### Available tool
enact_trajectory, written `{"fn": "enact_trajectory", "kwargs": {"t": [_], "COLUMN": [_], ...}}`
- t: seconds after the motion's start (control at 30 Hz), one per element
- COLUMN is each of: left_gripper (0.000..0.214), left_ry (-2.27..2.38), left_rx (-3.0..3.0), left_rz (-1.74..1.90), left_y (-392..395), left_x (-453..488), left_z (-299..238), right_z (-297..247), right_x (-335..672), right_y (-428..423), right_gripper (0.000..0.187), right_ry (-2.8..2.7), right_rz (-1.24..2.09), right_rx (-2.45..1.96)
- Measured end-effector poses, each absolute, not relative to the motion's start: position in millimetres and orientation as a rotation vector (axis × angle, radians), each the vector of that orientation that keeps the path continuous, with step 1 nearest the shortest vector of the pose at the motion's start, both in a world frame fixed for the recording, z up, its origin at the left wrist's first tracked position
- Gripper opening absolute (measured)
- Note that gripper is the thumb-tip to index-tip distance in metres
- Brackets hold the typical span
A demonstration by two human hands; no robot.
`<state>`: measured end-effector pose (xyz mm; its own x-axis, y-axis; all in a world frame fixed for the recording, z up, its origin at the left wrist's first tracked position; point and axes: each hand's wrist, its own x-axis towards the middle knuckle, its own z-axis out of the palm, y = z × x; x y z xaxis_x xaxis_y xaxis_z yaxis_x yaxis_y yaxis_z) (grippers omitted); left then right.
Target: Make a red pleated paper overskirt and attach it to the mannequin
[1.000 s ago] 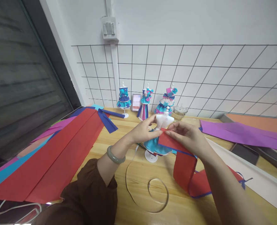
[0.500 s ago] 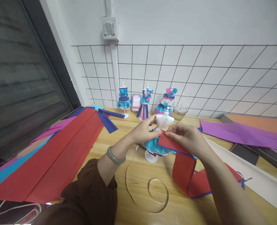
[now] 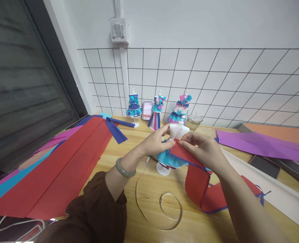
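Red blue-edged strip (image 3: 196, 185) seems light, floppy, best held where right hand (image 3: 205, 146) pinches its end; left hand (image 3: 154, 141) clasps mannequin (image 3: 178, 131) toward far edge of tabletop (image 3: 152, 195).

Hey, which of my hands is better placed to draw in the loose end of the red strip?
Your right hand, I'd judge: it already pinches the red strip, whose loose length trails beneath that forearm. Your left hand holds the white mannequin, farther away.

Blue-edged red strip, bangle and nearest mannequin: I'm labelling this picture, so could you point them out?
Blue-edged red strip (image 3: 196, 184), head view: its hanging stretch.
Bangle (image 3: 124, 171), head view: its front band.
Nearest mannequin (image 3: 178, 131), head view: its white upper body.
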<state>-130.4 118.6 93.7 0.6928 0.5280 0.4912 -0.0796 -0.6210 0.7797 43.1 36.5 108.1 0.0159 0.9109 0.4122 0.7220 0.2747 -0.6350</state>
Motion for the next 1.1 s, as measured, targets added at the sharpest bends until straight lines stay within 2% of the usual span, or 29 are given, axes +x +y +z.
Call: {"fn": "enact_trajectory", "kwargs": {"t": [0.37,0.6,0.83,1.1], "left_gripper": [0.033,0.038,0.042,0.041], "left_ry": [0.359,0.333,0.329,0.323], "left_rx": [2.086,2.074,2.082,2.083], "left_rz": [0.937,0.945,0.922,0.92], "left_y": [116.9,117.2,117.2,117.4], "left_x": [-130.1,-129.3,-130.4,-130.9], "left_z": [95.5,94.0,96.3,95.1], "right_z": [106.0,106.6,110.0,109.2], "right_x": [48.3,48.5,52.5,47.1], "right_y": [37.4,36.4,33.0,33.3], "right_gripper": [0.02,0.017,0.022,0.021], "right_ry": [-1.797,-1.782,-1.816,-1.784], "right_rz": [0.217,0.268,0.316,0.307], "right_rx": [-1.453,-1.473,-1.479,-1.489]}}
